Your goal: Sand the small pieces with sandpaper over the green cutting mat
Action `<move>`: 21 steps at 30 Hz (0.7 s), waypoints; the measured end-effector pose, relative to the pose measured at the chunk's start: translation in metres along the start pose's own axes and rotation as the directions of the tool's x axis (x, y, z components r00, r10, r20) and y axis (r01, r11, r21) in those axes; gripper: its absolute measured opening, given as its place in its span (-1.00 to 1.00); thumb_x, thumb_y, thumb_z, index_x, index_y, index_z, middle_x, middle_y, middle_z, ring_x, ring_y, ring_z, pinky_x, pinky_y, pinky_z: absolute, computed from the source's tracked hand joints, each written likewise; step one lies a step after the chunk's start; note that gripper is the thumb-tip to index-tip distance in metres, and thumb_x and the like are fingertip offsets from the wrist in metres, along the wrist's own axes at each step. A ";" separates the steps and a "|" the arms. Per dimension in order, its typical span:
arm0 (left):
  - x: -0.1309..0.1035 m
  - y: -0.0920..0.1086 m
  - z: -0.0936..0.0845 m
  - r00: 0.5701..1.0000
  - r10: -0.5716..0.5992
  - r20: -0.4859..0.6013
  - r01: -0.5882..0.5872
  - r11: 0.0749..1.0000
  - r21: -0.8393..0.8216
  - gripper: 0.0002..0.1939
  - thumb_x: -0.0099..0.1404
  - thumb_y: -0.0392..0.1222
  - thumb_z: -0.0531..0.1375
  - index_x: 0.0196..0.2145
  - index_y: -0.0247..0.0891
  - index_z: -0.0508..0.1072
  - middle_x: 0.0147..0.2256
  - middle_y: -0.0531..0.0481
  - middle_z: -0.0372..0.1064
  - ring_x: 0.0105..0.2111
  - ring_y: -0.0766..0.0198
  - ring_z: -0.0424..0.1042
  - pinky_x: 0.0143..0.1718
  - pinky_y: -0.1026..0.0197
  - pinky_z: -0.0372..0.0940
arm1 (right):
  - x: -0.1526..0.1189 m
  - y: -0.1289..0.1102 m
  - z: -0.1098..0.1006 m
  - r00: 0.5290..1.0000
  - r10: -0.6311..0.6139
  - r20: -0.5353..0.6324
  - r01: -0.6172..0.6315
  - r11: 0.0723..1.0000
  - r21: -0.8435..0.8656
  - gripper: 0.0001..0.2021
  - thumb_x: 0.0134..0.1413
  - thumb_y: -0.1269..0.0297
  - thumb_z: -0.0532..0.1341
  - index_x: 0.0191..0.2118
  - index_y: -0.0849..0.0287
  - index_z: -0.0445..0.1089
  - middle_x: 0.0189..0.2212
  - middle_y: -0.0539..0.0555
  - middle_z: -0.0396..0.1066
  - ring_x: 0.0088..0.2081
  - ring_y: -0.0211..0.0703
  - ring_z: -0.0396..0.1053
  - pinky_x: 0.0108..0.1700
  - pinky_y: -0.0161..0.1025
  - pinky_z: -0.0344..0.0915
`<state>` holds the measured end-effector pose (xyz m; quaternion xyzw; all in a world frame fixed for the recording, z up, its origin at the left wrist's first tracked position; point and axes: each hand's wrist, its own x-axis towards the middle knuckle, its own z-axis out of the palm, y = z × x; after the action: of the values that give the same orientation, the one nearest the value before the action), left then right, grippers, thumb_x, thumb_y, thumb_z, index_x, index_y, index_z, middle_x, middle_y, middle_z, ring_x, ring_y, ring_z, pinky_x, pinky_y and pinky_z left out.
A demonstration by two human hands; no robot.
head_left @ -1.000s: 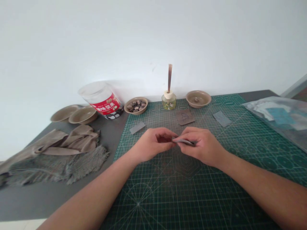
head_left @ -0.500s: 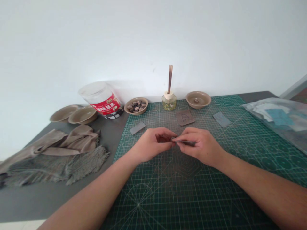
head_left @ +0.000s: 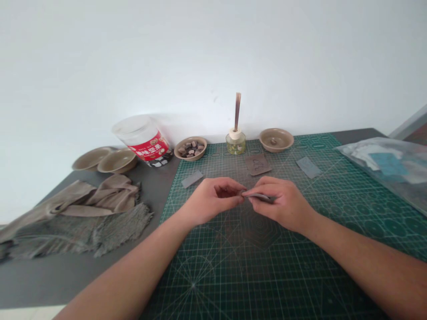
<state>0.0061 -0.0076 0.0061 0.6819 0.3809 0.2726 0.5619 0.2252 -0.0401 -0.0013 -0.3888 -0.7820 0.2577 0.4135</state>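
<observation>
Over the middle of the green cutting mat (head_left: pixel 213 262), my two hands meet at the fingertips. My right hand (head_left: pixel 280 200) pinches a thin, slightly bent grey piece that looks like sandpaper (head_left: pixel 260 196) between thumb and fingers. My left hand (head_left: pixel 213 200) is closed in a pinch against its left end; a small brownish thing seems to be at those fingertips, mostly hidden. Just beyond lie a brown square of sandpaper (head_left: pixel 258 165) with dark marks on it, a small grey sheet (head_left: pixel 192 179) to the left and another grey sheet (head_left: pixel 308 167) to the right.
A bowl of small brown chunks (head_left: pixel 190 149), a reed diffuser (head_left: pixel 235 142) and a bowl (head_left: pixel 276 140) with one small piece stand along the wall. At left are a plastic tub (head_left: pixel 143 142), two bowls (head_left: pixel 117 161) and a crumpled cloth (head_left: pixel 83 218). A plastic bag (head_left: pixel 393 164) lies right.
The grey sandpaper in my right hand has tilted and bent a little, showing more of its face. Both hands stay in nearly the same place; the view has shifted slightly.
</observation>
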 end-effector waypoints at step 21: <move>-0.001 0.002 0.002 1.000 0.019 -0.021 -0.019 1.000 0.004 -0.76 0.20 -0.18 0.36 -0.18 -0.32 0.56 -0.31 -0.06 0.55 -0.35 0.29 0.48 -0.30 0.27 0.35 | 0.001 -0.002 -0.003 1.000 0.027 0.008 -0.027 1.000 -0.016 -0.81 0.08 0.42 0.30 -0.21 0.06 0.62 -0.39 -0.02 0.51 -0.36 -0.25 0.44 -0.28 -0.30 0.33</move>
<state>0.0074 -0.0098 0.0080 0.6836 0.3808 0.2842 0.5540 0.2265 -0.0404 0.0021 -0.4013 -0.7804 0.2588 0.4037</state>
